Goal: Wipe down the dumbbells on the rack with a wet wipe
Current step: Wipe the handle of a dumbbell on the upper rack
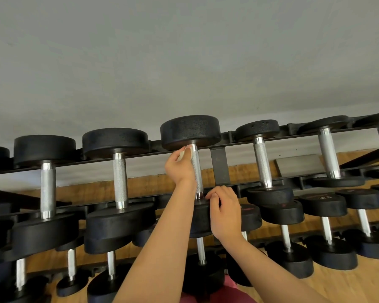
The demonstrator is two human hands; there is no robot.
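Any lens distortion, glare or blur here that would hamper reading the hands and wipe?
Head view: wide-angle lens bows the rack rail and leans the outer dumbbells; head view: soft, even light, small glints on chrome handles; head view: left hand, wet wipe and right hand gripping the middle dumbbell slightly soft, yet readable.

Left hand (179, 168) and right hand (225, 214) on bare forearms (160, 248); pink garment (219, 293) below.

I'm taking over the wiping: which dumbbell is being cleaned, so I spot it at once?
Look along the rack's top row to the dumbbell left of the upright black bracket. Only it has a white wipe held against its silver bar.
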